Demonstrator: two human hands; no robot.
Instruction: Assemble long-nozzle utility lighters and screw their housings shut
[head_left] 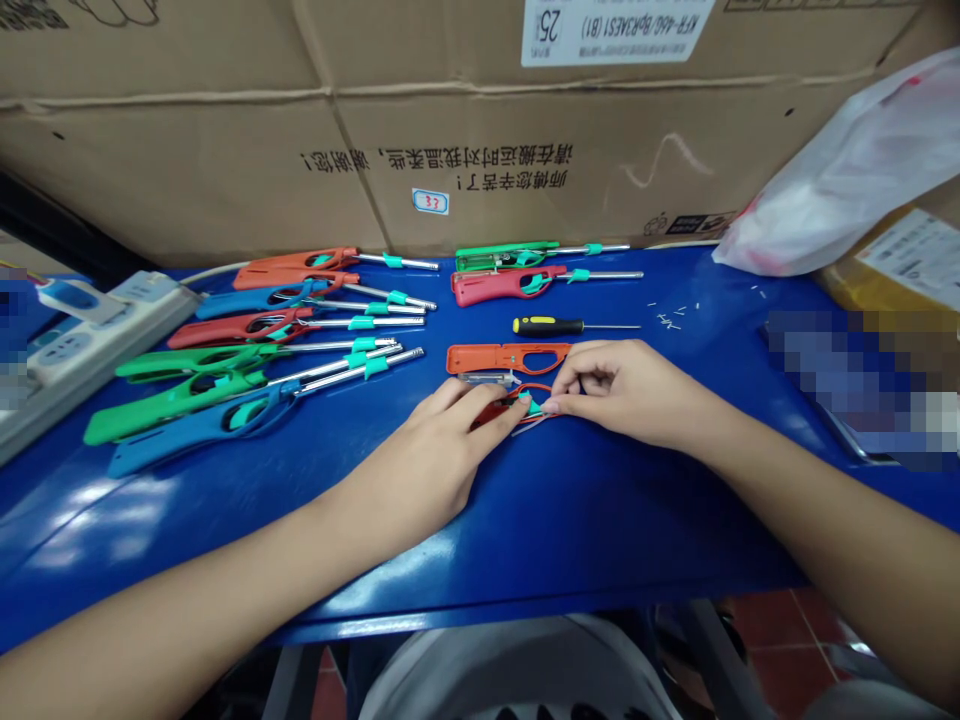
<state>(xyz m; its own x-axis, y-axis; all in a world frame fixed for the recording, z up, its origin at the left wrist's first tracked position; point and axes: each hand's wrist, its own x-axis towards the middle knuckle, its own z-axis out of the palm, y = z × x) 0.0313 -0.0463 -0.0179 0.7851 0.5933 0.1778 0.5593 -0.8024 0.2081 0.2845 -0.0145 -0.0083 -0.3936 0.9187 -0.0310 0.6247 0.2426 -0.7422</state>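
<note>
An opened orange gas lighter casing half (480, 412) lies on the blue table, with a teal trigger (533, 404) in it. My left hand (442, 440) is closed on this half, its fingers pressing on the casing near the trigger and hiding much of it. My right hand (619, 395) pinches a thin pale wire (529, 428) at the trigger's right side; the fingertips partly cover it. Just behind lies the other orange casing half (495, 358), with an oval finger opening. Between the halves sits a clear fuel tank (484, 378), partly hidden.
A yellow-black screwdriver (551, 326) lies behind the casing. Several lighters (225, 360) are at left; a green lighter (510, 256) and a red lighter (510, 286) lie at the back. A power strip (112, 330), cardboard box (337, 140), plastic bag (840, 170) and white scraps (666, 321) surround them.
</note>
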